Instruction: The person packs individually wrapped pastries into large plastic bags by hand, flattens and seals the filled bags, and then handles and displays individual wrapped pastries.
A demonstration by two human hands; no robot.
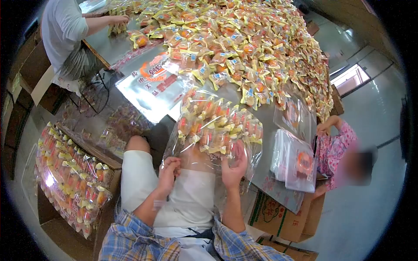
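The clear bag [224, 150] lies directly forward of both hands, over the person's lap and against the near side of the table [257, 161]. Its film is thin, glossy and creased, loose around the edges, and it is packed with rows of small, plump packets with crimped pale-yellow ends and orange and red middles. The left hand [170, 168] has its fingers curled in and pressed together, pinching the film at the bag's near left edge. The right hand [235, 165] is partly spread at the near right edge, thumb apart from the raised fingers, touching the film.

Ahead of the hands, a deep heap of loose packets [248, 48] covers much of the grey, smooth table. Forward of the left hand lie flat, shiny printed bags [146, 89]; right of the right hand is a stack of flat clear bags [294, 163] with an orange print. Well left of the left hand, a brown cardboard carton [111, 178] holds more filled bags [72, 178].

Glare whitens parts of the printed bags. A co-worker [65, 30] at the far left is cut off by the frame, and another person [333, 148] at the right has a blurred head. The film's reflections make the right fingertips' exact contact hard to make out.
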